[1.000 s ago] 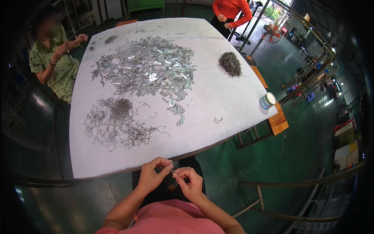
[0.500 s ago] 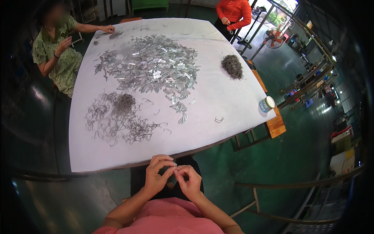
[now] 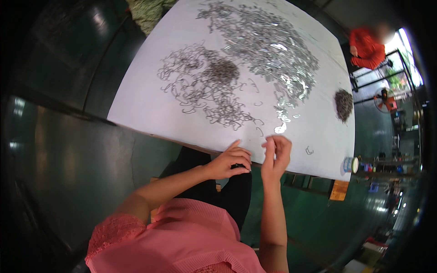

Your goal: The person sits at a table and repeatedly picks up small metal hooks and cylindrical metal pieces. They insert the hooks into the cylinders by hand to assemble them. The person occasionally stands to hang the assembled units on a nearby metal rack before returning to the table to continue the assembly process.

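Both hands held at the near table edge

The left hand [image 3: 230, 161] is curled, fingers together, at the white table [image 3: 145, 104] edge; the right hand [image 3: 275, 154] is raised, fingertips pinched, whatever is held too small to be told. Just beyond, bent wire hooks [image 3: 205, 88] and shiny metal clips [image 3: 268, 45] are heaped. Since earlier, the view is swung; the hands stay close together.

Both bare forearms rise from the lower edge, hands close together. The left hand [image 3: 229, 162] curls loosely, fingers bent inward; the right hand [image 3: 276, 154] stands upright, fingertips seemingly pinched, though its grip is unclear.
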Demonstrator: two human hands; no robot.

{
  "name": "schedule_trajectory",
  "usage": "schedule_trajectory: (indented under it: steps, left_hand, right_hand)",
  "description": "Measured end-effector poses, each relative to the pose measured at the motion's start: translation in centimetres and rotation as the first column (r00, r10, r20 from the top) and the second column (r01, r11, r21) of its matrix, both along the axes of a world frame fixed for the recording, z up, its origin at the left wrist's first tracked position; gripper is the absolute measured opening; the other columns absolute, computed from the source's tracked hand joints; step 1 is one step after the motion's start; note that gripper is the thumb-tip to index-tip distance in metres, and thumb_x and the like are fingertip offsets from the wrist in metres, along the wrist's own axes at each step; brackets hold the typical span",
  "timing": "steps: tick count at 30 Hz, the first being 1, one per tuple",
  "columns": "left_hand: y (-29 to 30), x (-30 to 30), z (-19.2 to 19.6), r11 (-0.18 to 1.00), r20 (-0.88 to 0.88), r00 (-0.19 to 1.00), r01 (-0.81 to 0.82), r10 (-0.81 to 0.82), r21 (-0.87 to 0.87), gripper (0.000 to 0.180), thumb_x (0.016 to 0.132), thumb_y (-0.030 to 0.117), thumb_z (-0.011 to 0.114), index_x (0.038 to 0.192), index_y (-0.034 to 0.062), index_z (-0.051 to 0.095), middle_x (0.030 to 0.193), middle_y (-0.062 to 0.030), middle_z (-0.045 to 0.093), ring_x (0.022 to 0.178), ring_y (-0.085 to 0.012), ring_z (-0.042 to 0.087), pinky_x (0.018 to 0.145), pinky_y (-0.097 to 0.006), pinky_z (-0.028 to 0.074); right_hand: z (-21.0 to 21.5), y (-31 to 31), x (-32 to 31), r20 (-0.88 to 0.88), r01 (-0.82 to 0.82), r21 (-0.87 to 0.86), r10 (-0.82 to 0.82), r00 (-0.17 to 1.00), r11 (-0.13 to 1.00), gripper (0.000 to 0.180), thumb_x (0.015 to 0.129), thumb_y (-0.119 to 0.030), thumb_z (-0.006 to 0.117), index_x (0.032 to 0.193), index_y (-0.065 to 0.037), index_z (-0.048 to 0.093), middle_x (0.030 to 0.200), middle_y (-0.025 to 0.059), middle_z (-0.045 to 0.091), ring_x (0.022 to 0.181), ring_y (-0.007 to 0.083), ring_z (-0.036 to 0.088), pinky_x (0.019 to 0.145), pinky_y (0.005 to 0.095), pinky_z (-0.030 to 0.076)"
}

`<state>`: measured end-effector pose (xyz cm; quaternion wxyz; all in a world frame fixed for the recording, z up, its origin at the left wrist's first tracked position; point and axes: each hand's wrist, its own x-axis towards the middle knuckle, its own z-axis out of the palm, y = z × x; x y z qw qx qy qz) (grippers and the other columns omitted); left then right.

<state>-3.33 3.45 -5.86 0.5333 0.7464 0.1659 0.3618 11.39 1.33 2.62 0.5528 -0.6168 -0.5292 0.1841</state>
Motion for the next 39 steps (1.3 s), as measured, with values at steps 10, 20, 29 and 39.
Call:
schedule_trajectory:
  steps: [10, 20, 29, 39]
  left_hand:
    - [0.2, 0.1, -0.3, 0.998, 0.048, 0.997, 0.066, -0.065, -0.014, 0.006, 0.082, 0.013, 0.069, 0.085, 0.0135, 0.065, 0.089, 0.001, 0.062, 0.094, -0.0141, 0.06, 0.115, -0.052, 0.009]
    - [0.4, 0.0, -0.1, 0.996, 0.062, 0.994, 0.091, -0.09, -0.016, 0.006, 0.082, 0.014, 0.069, 0.084, 0.0133, 0.063, 0.089, 0.0021, 0.062, 0.093, -0.0149, 0.06, 0.114, -0.052, 0.013]
    - [0.2, 0.2, -0.3, 0.998, 0.072, 0.995, 0.062, -0.063, 0.009, 0.007, 0.082, 0.014, 0.07, 0.085, 0.0136, 0.064, 0.091, 0.001, 0.063, 0.094, -0.0152, 0.06, 0.114, -0.051, 0.015]
    - [0.1, 0.3, -0.1, 0.999, -0.004, 0.999, 0.047, -0.047, -0.015, 0.007, 0.081, 0.014, 0.07, 0.086, 0.0121, 0.066, 0.09, -0.0001, 0.063, 0.094, -0.0152, 0.06, 0.114, -0.048, 0.018]
  right_hand:
    - [-2.0, 18.0, -6.2, 0.467, -0.419, -0.327, 0.53, 0.708, 0.847, 0.009, 0.081, -0.01, 0.067, 0.088, -0.007, 0.065, 0.084, 0.0069, 0.063, 0.074, 0.0223, 0.062, 0.066, 0.0332, 0.048]
    - [-3.6, 21.4, -7.8, 0.717, -0.509, -0.365, 0.584, 0.379, 0.779, 0.007, 0.076, -0.014, 0.069, 0.08, -0.011, 0.065, 0.083, 0.0032, 0.057, 0.082, 0.0249, 0.06, 0.072, 0.0373, 0.048]
    - [-5.0, 20.2, -6.4, 0.076, -0.478, -0.484, 0.579, 0.812, 0.733, 0.004, 0.085, -0.011, 0.063, 0.085, -0.007, 0.063, 0.078, 0.0011, 0.057, 0.076, 0.0144, 0.057, 0.065, 0.029, 0.044]
    - [-2.6, 16.3, 1.4, -0.683, -0.623, -0.522, 0.152, 0.714, 0.583, 0.008, 0.088, -0.01, 0.062, 0.09, -0.002, 0.062, 0.083, 0.0019, 0.061, 0.07, 0.0078, 0.054, 0.055, 0.0203, 0.041]
